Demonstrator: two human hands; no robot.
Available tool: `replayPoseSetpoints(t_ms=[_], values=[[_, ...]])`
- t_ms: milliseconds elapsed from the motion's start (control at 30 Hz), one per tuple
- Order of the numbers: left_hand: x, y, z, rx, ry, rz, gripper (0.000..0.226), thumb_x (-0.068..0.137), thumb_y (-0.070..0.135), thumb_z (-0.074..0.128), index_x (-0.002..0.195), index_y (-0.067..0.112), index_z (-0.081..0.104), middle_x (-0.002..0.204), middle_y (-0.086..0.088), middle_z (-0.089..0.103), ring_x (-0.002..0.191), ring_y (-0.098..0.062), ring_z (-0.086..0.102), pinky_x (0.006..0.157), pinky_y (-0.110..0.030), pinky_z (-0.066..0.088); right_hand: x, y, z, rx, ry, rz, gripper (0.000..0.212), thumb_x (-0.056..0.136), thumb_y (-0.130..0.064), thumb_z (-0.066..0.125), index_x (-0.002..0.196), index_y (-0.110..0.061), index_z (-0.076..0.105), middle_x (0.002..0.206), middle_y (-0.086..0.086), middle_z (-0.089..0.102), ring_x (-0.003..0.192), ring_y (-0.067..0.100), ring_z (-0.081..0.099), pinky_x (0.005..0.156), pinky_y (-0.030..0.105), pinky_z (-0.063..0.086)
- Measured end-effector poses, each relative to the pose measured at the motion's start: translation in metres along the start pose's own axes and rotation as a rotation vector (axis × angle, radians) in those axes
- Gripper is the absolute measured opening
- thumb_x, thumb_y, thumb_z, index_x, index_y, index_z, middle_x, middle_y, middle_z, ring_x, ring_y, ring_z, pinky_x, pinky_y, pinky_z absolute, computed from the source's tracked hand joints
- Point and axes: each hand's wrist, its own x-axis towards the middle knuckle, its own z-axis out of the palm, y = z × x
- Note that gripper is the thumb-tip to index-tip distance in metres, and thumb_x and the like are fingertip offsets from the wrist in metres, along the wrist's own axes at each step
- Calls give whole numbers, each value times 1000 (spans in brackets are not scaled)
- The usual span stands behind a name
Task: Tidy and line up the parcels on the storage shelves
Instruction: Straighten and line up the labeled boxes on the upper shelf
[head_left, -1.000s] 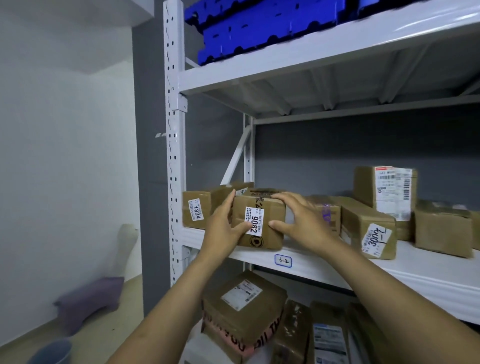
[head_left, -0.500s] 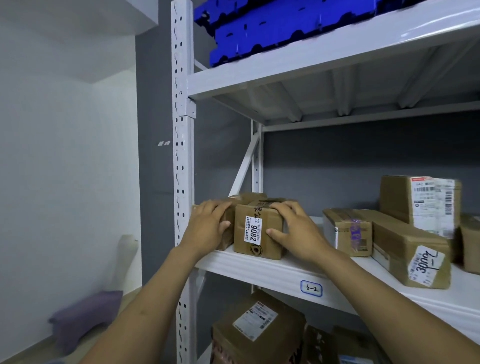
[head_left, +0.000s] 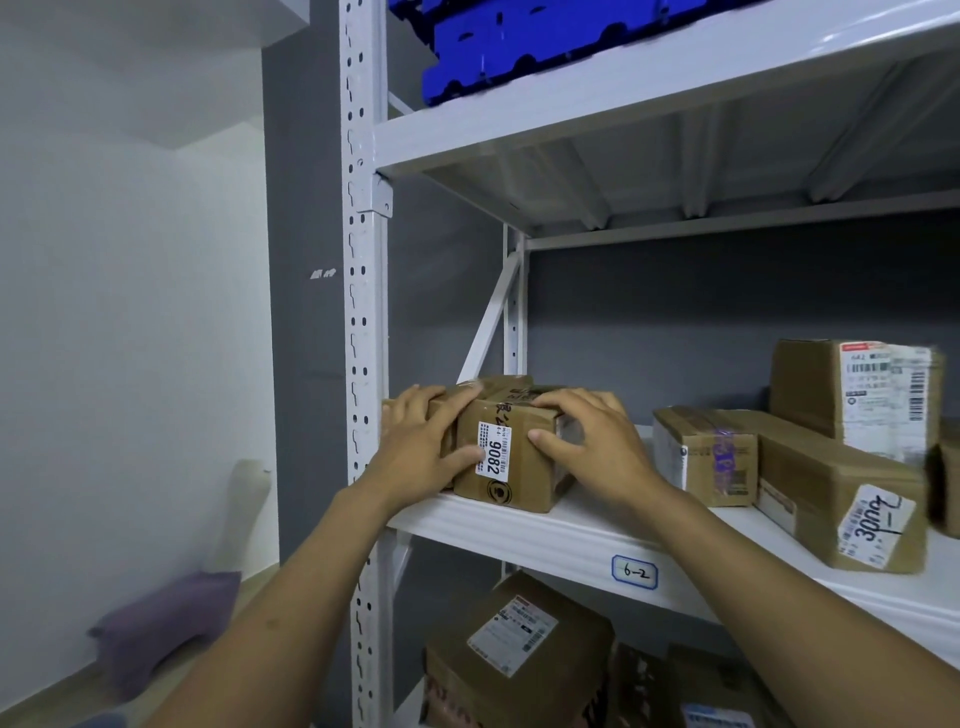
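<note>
Two hands and forearms recorded. Left hand (head_left: 423, 447), left of the 9082 parcel (head_left: 514, 483): bare, forearm bare to the edge of view. Right hand (head_left: 597, 449), right of that parcel: likewise bare, fingernails trimmed short.

Both arms reach forward; left hand (head_left: 421, 449) and right hand (head_left: 597, 449) grip one parcel (head_left: 514, 486) (thumbs in front, fingers curled over top).

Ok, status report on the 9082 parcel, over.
Left hand and right hand grip the 9082 parcel. It sits on the shelf, beside a second parcel. Taped parcel to the right stands clear.
</note>
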Motion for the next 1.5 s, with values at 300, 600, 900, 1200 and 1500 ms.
replayPoseSetpoints(t_ms=[300,600,900,1200,1500], values=[[6,17,-10,173,14,14,74,78,63,60,142,40,30,147,-4,31,140,-27,17,116,-51,13,-2,-5,-23,-300,-217,-79,60,91,-56,51,145,-38,33,152,-10,36,138,15,31,110,38,26],[30,128,1,158,168,297,51,94,41,54,140,20,47,145,-4,41,135,-23,33,110,-36,30,-34,33,-119,-838,-243,131,42,90,-52,50,126,-30,58,132,1,54,124,25,43,99,38,34],[53,210,89,30,-115,213,56,94,46,51,145,31,35,144,-5,37,130,-26,40,104,-38,39,-74,71,-166,-855,-254,304,57,92,-45,47,146,-43,28,125,4,55,106,31,58,72,34,39],[57,243,128,-92,-96,-61,76,72,70,64,132,28,45,138,-5,42,111,-27,57,85,-35,49,-84,84,-179,-960,-220,323,44,90,-39,51,134,-33,50,115,2,61,101,27,54,67,31,35],[48,230,109,-90,43,-185,54,81,44,68,121,16,46,120,-7,51,99,-27,59,70,-31,44,-85,80,-179,-887,-286,291,48,93,-43,44,140,-31,44,132,6,54,110,29,52,84,38,42]])
